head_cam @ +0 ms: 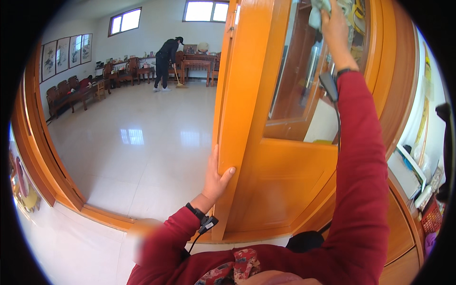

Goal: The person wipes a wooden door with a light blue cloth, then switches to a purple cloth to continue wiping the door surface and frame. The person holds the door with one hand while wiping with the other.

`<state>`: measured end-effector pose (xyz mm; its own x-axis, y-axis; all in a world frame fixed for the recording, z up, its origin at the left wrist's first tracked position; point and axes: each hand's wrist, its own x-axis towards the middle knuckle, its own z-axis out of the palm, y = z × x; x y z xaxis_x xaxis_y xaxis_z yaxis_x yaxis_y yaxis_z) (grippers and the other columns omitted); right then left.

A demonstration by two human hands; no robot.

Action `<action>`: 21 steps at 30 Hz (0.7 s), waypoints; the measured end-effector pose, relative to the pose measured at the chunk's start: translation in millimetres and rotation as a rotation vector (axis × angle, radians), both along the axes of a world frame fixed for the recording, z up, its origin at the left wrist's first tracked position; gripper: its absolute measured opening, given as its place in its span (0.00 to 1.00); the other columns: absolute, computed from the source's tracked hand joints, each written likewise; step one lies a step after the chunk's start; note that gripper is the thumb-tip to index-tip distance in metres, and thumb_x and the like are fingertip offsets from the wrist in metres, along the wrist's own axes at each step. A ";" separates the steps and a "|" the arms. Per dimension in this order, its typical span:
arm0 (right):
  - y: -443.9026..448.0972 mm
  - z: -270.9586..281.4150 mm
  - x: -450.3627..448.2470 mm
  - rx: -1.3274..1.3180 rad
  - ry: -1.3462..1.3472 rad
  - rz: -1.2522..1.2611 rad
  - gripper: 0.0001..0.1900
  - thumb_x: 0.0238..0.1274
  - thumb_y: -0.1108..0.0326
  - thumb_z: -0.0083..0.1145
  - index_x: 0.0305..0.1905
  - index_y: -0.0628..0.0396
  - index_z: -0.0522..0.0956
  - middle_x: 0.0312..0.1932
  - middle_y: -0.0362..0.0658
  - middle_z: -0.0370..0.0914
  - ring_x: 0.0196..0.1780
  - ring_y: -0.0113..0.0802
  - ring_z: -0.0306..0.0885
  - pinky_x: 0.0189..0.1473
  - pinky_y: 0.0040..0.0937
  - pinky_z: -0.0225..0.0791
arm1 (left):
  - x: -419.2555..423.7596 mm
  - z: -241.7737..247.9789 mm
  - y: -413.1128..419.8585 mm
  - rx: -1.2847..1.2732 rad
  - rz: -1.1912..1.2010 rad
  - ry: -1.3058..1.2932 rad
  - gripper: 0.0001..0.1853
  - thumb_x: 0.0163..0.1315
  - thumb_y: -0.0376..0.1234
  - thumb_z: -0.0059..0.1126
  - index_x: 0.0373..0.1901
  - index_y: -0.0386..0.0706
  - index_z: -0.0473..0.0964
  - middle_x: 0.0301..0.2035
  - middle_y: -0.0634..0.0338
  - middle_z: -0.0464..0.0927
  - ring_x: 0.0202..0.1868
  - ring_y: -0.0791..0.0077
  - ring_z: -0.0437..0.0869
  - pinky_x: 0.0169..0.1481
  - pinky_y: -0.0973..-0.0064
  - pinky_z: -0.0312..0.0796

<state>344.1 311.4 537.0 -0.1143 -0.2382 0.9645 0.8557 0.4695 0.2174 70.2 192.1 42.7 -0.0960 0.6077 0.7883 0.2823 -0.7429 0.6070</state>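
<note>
An orange-brown wooden door [295, 178] with a glass pane [297, 85] stands open before me. My left hand [216, 180] grips the door's edge, thumb on the near face and fingers along the far side. Raised high, my right hand [335, 30] holds a pale cloth [316, 17] at the upper part of the glass. The cloth is bunched and partly cut off by the top of the view. Each wrist wears a dark band with a small black device and cable.
Beyond the doorway a person [167, 64] in dark clothes holds a broom [179, 82] on the tiled floor [142, 107]. Wooden chairs [64, 94] line the far room's walls. At right, a wooden cabinet [399, 221] stands close, with a red plastic basket [431, 215] beside it. A wooden threshold [107, 217] crosses the floor.
</note>
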 end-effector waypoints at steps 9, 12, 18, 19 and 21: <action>56.1 12.3 -38.5 0.215 -0.287 -0.069 0.25 0.65 0.78 0.49 0.68 0.63 0.70 0.68 0.62 0.71 0.73 0.58 0.66 0.75 0.48 0.60 | 0.2 -0.6 1.1 -0.017 -0.060 -0.021 0.47 0.70 0.41 0.62 0.80 0.33 0.44 0.73 0.41 0.58 0.76 0.49 0.59 0.79 0.59 0.53; 37.5 -64.1 -39.5 0.189 -0.320 0.003 0.26 0.66 0.80 0.50 0.70 0.60 0.71 0.71 0.58 0.70 0.75 0.59 0.64 0.76 0.46 0.59 | 1.8 -2.2 2.8 -0.029 -0.097 -0.037 0.47 0.72 0.42 0.60 0.80 0.33 0.43 0.74 0.41 0.56 0.77 0.51 0.56 0.80 0.60 0.51; -9.5 -219.8 -36.5 -0.129 -0.342 0.011 0.30 0.63 0.86 0.46 0.71 0.60 0.70 0.75 0.55 0.65 0.79 0.55 0.59 0.76 0.49 0.58 | 1.2 -4.0 6.7 -0.012 -0.155 -0.073 0.46 0.72 0.42 0.59 0.80 0.33 0.43 0.76 0.40 0.52 0.79 0.51 0.53 0.81 0.60 0.49; -16.2 -236.8 -31.9 -0.191 -0.387 0.007 0.30 0.63 0.87 0.45 0.72 0.60 0.68 0.76 0.55 0.64 0.80 0.55 0.57 0.78 0.47 0.56 | 1.3 -3.9 6.7 -0.018 -0.159 -0.080 0.46 0.72 0.42 0.59 0.80 0.33 0.43 0.77 0.40 0.51 0.79 0.51 0.53 0.81 0.60 0.49; -30.5 -265.2 -19.3 -0.280 -0.520 0.004 0.32 0.60 0.88 0.46 0.71 0.57 0.70 0.76 0.52 0.65 0.80 0.53 0.58 0.77 0.48 0.57 | 2.3 -4.8 4.8 -0.009 -0.140 -0.085 0.42 0.73 0.38 0.57 0.80 0.34 0.46 0.76 0.46 0.56 0.78 0.57 0.56 0.80 0.63 0.52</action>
<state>324.8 280.9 271.8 -0.5887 0.0159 0.8082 0.6680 0.5726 0.4753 72.5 196.9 37.9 -0.0763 0.6266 0.7756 0.1237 -0.7659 0.6309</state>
